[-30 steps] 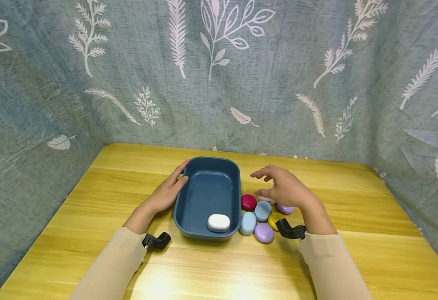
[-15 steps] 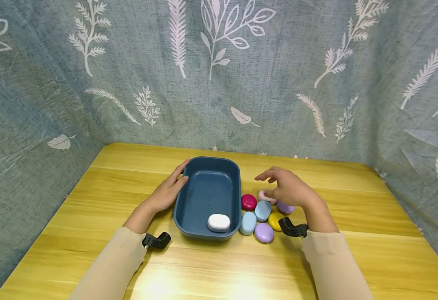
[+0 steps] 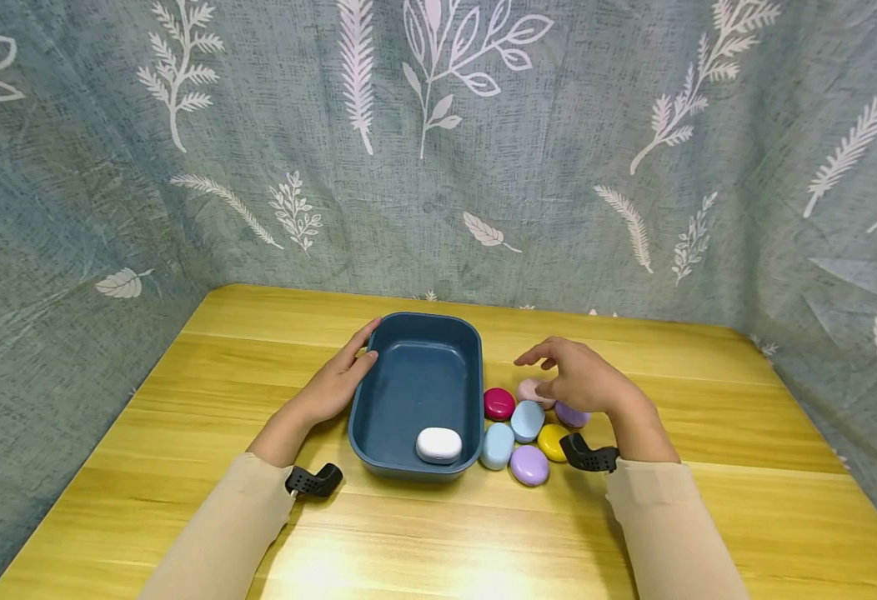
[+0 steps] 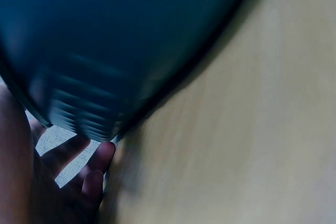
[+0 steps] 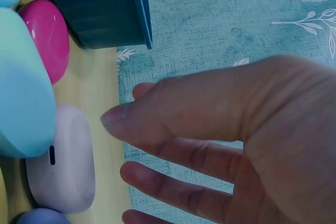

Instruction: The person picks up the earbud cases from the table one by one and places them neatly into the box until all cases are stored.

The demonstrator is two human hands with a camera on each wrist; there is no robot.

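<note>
My left hand (image 3: 337,385) rests against the left side of a dark blue plastic bin (image 3: 358,417), thumb at the rim. In the left wrist view its fingers (image 4: 107,153) touch the bin's outer wall. A white earbud case (image 3: 438,447) lies in the bin's near right corner. Over a pale pink earbud case (image 3: 530,391), my right hand (image 3: 584,377) hovers with fingers spread and relaxed, holding nothing. The right wrist view shows the thumb beside that pale case (image 5: 68,169), a gap between them. A dark slot marks the case's side.
Right of the bin lie a magenta case (image 3: 498,404), two light blue cases (image 3: 497,447), a yellow case (image 3: 552,442) and two purple cases (image 3: 529,466), close together on the wooden table (image 3: 739,433). A leaf-patterned cloth (image 3: 423,217) hangs behind the table.
My right hand has shifted a little to the right, so more of the pale pink earbud case shows. The left hand, the bin and the cases stay in place.
</note>
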